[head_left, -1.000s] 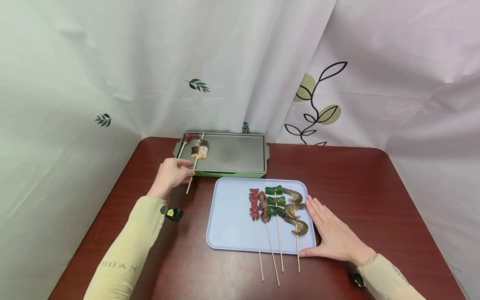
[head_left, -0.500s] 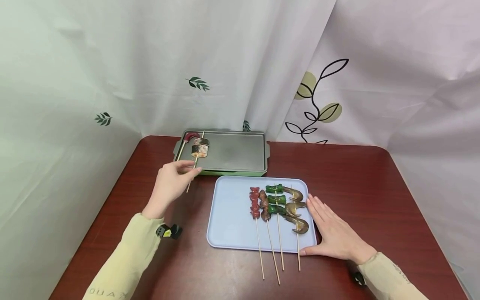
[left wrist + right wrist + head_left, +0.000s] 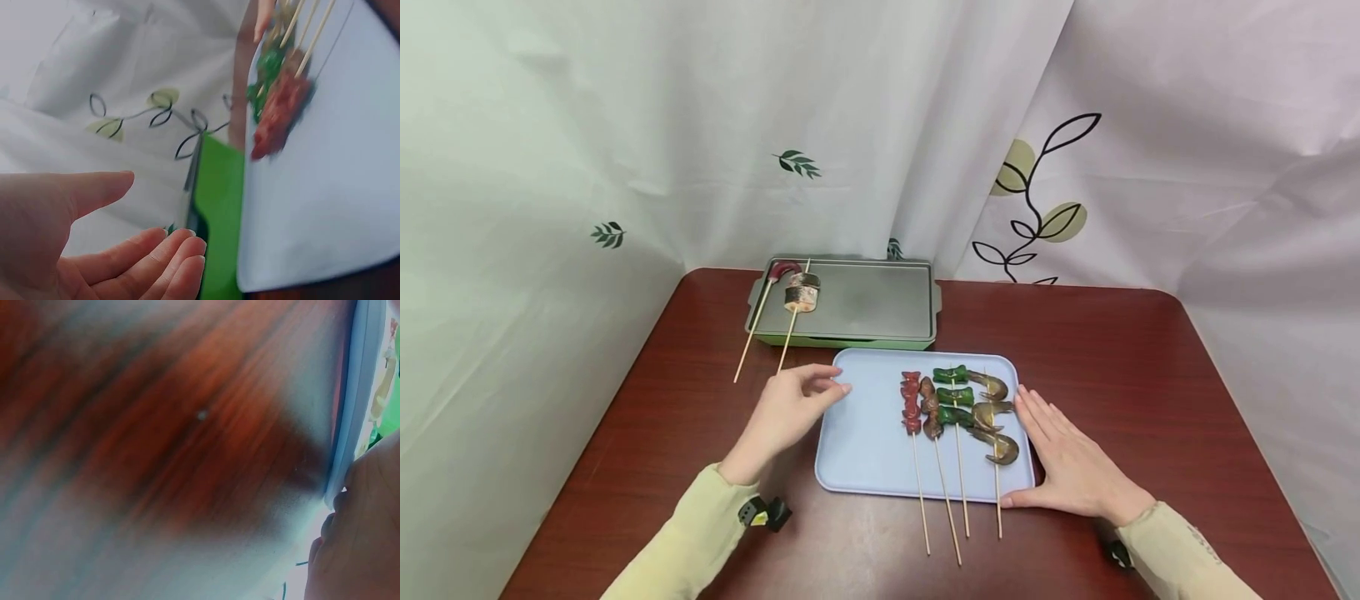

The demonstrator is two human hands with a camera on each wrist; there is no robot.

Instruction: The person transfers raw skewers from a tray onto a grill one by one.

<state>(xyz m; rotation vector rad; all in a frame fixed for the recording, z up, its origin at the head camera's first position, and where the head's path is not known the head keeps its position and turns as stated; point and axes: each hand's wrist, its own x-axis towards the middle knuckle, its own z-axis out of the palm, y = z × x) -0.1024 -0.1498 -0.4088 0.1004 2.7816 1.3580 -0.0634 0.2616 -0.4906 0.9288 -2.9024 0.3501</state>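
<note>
Several skewers of red meat (image 3: pixel 911 402), green pepper (image 3: pixel 952 396) and shrimp (image 3: pixel 990 417) lie on a pale blue tray (image 3: pixel 865 450) at the table's middle. My left hand (image 3: pixel 797 404) hovers empty at the tray's left rim, fingers loosely extended. My right hand (image 3: pixel 1063 462) lies flat against the tray's right edge. Behind it, a green-sided griddle (image 3: pixel 865 304) carries two skewers (image 3: pixel 797 296) at its left end, their sticks hanging over the front. The left wrist view shows my bare fingers (image 3: pixel 150 256), the tray (image 3: pixel 325 206) and blurred skewers (image 3: pixel 281 106).
The dark red wooden table (image 3: pixel 1150 375) is walled by white curtains with leaf prints behind and on both sides. Skewer sticks overhang the tray's near edge (image 3: pixel 943 525). The right wrist view is a blur of table surface (image 3: pixel 156 425) and tray rim (image 3: pixel 359 394).
My left hand let go of the fish skewer, which now rests on the griddle, and came back to the right to the tray's left rim. The right hand has not moved.
</note>
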